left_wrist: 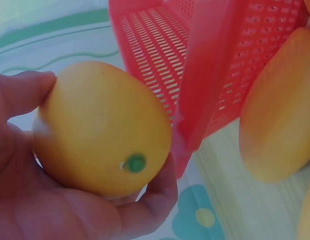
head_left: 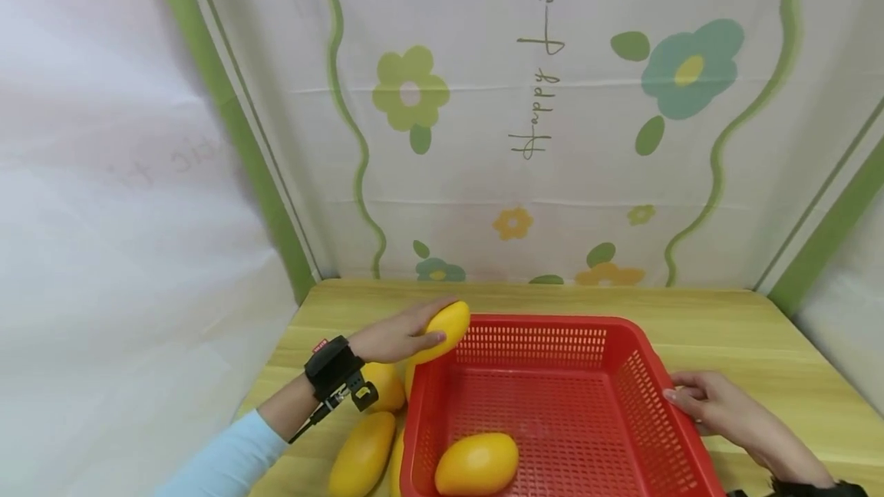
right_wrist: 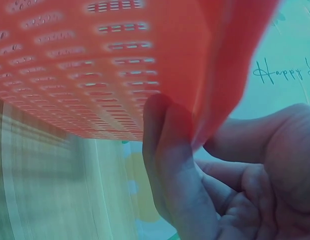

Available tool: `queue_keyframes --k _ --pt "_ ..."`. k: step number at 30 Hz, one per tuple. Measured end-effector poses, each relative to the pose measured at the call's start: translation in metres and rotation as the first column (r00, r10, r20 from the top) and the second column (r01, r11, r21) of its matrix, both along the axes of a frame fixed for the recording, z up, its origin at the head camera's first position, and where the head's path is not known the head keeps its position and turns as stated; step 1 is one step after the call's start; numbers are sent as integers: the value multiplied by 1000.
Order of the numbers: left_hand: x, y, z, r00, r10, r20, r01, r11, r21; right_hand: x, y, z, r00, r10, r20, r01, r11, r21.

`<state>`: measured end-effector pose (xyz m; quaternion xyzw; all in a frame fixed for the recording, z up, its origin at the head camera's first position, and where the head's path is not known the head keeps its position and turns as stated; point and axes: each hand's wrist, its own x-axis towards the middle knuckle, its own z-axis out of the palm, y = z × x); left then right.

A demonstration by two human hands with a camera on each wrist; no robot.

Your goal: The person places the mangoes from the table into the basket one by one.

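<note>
My left hand (head_left: 395,334) grips a yellow mango (head_left: 452,324) at the far left corner of a red plastic basket (head_left: 625,328). In the left wrist view, thumb and fingers curl round this mango (left_wrist: 102,125), and its green stem end shows. On the basket's right side, my right hand (head_left: 725,409) pinches the rim. The right wrist view has its fingers under the rim (right_wrist: 220,75) against the slotted outer wall, with the thumb on the other side. One mango (head_left: 476,464) lies inside the basket, near its left front.
Several more mangoes (head_left: 362,455) lie on the wooden table (head_left: 746,328) along the basket's left side, partly hidden by the left arm and the basket. Behind the table hangs a white cloth (head_left: 470,175) with printed flowers. More cloth hangs at both sides.
</note>
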<state>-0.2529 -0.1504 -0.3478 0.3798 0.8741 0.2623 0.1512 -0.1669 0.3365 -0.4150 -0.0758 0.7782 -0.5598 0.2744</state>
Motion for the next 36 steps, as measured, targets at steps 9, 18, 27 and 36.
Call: queue_keyframes --k 9,18,27,36 --pt "-1 13 -8 999 -8 35 8 1000 -12 0 1 -1 1000 0 -4 0 1000 11" --pt "6 29 -5 995 -61 78 62 998 -10 1 1 3 1000 -8 -5 8 1000 7" --pt "12 38 -15 988 -67 139 74 996 -48 2 1 3 1000 22 22 -21 1000 -23" --pt "17 50 -12 982 14 189 27 977 -213 5 1 3 1000 -1 1 1 1000 -17"
